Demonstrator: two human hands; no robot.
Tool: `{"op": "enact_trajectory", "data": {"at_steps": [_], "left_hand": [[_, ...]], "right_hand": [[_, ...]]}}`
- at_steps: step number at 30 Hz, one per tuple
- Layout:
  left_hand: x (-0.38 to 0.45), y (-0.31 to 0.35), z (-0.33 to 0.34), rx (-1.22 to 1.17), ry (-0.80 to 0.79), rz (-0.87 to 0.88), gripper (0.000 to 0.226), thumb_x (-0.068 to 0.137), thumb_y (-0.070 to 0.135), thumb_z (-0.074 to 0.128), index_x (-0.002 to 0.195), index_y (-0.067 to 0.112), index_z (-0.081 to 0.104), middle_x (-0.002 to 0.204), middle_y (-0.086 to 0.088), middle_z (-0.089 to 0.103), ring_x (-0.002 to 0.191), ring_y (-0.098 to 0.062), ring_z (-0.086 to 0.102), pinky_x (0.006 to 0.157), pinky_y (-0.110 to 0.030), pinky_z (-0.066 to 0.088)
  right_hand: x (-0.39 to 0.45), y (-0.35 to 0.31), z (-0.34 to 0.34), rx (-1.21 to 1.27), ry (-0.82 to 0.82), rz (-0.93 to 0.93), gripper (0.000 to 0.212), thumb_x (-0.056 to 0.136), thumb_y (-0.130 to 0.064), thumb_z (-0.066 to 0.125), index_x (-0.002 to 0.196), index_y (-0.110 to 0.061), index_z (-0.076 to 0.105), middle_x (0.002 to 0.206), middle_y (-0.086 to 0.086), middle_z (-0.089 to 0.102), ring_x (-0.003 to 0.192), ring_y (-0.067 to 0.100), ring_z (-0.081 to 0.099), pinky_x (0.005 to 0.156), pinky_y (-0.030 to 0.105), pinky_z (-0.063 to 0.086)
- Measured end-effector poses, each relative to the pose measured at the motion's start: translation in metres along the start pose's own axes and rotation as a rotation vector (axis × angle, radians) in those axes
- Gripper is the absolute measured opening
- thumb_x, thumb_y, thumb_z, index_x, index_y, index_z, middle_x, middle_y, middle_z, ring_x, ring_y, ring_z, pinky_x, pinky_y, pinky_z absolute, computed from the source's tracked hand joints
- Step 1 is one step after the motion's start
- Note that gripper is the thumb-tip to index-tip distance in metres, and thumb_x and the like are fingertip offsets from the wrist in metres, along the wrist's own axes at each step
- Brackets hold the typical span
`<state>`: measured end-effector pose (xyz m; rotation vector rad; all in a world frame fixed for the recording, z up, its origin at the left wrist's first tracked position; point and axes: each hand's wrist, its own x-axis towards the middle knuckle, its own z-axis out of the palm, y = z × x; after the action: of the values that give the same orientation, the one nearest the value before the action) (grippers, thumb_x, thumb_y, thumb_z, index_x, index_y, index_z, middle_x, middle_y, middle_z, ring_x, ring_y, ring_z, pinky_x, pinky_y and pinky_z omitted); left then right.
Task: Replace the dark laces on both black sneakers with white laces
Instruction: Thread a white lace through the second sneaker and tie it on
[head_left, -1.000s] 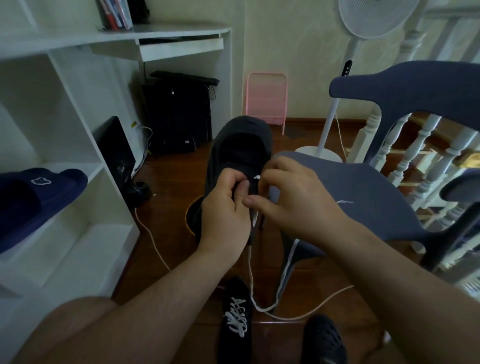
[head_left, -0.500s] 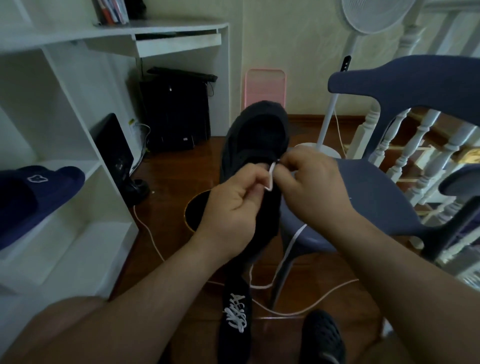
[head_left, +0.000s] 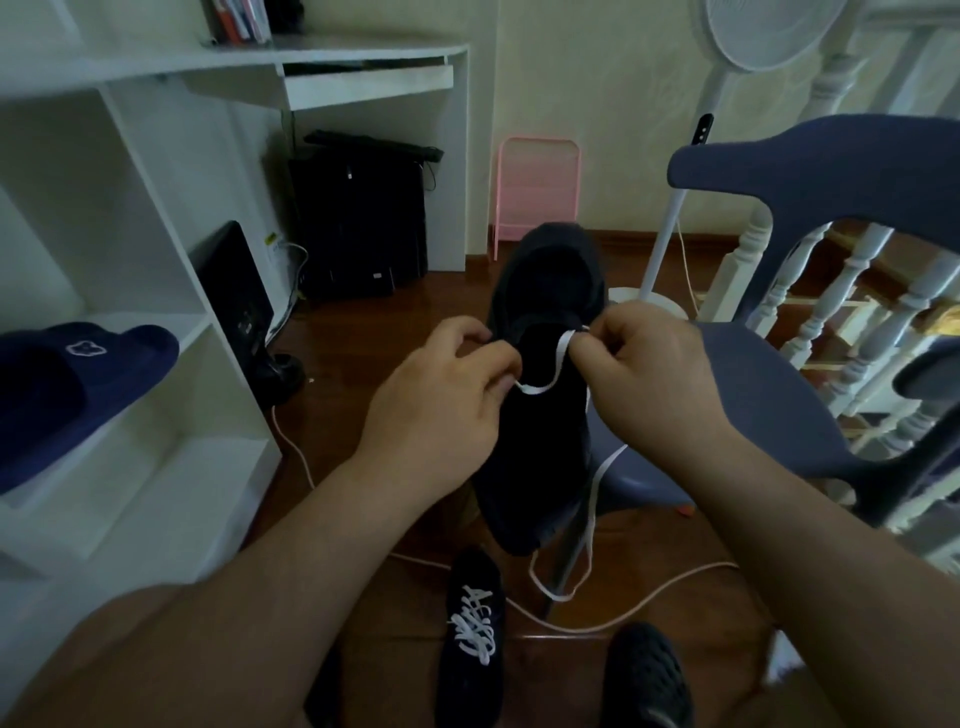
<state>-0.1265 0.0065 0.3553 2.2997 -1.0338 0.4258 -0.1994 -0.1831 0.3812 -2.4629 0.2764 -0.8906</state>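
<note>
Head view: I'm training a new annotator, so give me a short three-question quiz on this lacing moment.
1. True or false: both hands pinch the white lace.
2. Where is the sneaker already laced in white? A) shelf B) floor C) chair
3. What lies on the left shelf?

Key:
1. True: left hand and right hand pinch it over the held sneaker.
2. B
3. A navy slipper.

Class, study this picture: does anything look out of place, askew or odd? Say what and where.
A cable trails loose across the floor under the blue chair: a trip hazard. The second sneaker, already white-laced, lies beside it. Nothing looks spilled or damaged.
</note>
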Motion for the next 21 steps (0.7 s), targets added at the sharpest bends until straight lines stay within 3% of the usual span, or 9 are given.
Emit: {"op": "enact_trajectory", "data": {"at_steps": [3,7,10,12,14,16,19,21], "left_hand": [[0.001,0.000,0.002,0.064,-0.024,0.024,0.019,0.106,0.036,0.052,0.122,0.036,0.063,0.133,0.007,0.048,0.094,-0.018,0.059,0.065,-0.033,0.051],[-0.003,0.008,0.010,-0.021,-0.165,-0.024,0.014,0.104,0.043,0.056,0.116,0.041,0.063,0.155,0.009,0.022,0.110,-0.020,0.056,0.077,-0.030,0.043],[-0.008,0.013,0.017,0.096,-0.094,-0.019,0.017,0.104,0.043,0.055,0.119,0.040,0.061,0.159,0.004,0.021,0.095,-0.019,0.058,0.066,-0.031,0.044],[-0.004,0.008,0.017,0.159,-0.007,-0.063,0.021,0.104,0.044,0.052,0.124,0.041,0.059,0.151,0.001,0.034,0.078,-0.018,0.056,0.059,-0.031,0.046],[0.002,-0.002,0.017,0.181,0.053,-0.062,0.021,0.104,0.042,0.052,0.122,0.040,0.062,0.123,0.001,0.051,0.070,-0.021,0.056,0.054,-0.031,0.045],[0.008,-0.009,0.016,0.167,0.107,-0.020,0.018,0.103,0.038,0.058,0.116,0.036,0.070,0.096,0.003,0.055,0.069,-0.026,0.058,0.052,-0.032,0.044],[0.011,-0.012,0.017,0.137,0.129,0.001,0.015,0.101,0.036,0.064,0.112,0.034,0.074,0.088,0.005,0.058,0.073,-0.024,0.061,0.055,-0.034,0.047],[0.010,-0.013,0.019,0.135,0.110,-0.024,0.016,0.102,0.038,0.063,0.112,0.036,0.074,0.088,0.006,0.057,0.074,-0.023,0.061,0.058,-0.033,0.046]], "right_hand": [[-0.007,-0.004,0.006,-0.046,-0.091,0.008,0.039,0.092,-0.037,0.057,0.060,-0.016,0.050,0.060,0.000,0.049,0.053,0.014,0.045,0.050,0.034,0.036],[-0.007,-0.006,0.009,-0.094,-0.090,0.088,0.038,0.094,-0.035,0.062,0.062,-0.017,0.054,0.061,-0.001,0.053,0.055,0.016,0.048,0.051,0.033,0.038],[-0.005,-0.007,0.005,-0.053,-0.093,0.129,0.035,0.094,-0.031,0.061,0.063,-0.015,0.055,0.058,0.000,0.052,0.052,0.015,0.046,0.050,0.032,0.037],[-0.006,-0.008,0.003,-0.038,-0.097,0.136,0.033,0.093,-0.029,0.060,0.064,-0.015,0.056,0.058,0.001,0.053,0.051,0.015,0.046,0.050,0.031,0.036],[-0.006,-0.009,0.002,-0.032,-0.101,0.138,0.032,0.093,-0.027,0.060,0.064,-0.015,0.056,0.057,0.000,0.051,0.050,0.014,0.043,0.049,0.029,0.033],[-0.005,-0.009,0.001,-0.020,-0.125,0.150,0.032,0.092,-0.028,0.062,0.064,-0.015,0.056,0.056,0.000,0.050,0.048,0.012,0.041,0.049,0.028,0.031],[-0.002,-0.005,-0.001,-0.056,-0.245,0.173,0.030,0.091,-0.034,0.065,0.068,-0.018,0.055,0.065,-0.001,0.054,0.055,0.012,0.046,0.054,0.030,0.037],[-0.001,-0.003,-0.002,-0.169,-0.306,0.145,0.022,0.087,-0.042,0.068,0.086,-0.023,0.057,0.091,-0.003,0.054,0.078,0.013,0.052,0.066,0.033,0.045]]}}
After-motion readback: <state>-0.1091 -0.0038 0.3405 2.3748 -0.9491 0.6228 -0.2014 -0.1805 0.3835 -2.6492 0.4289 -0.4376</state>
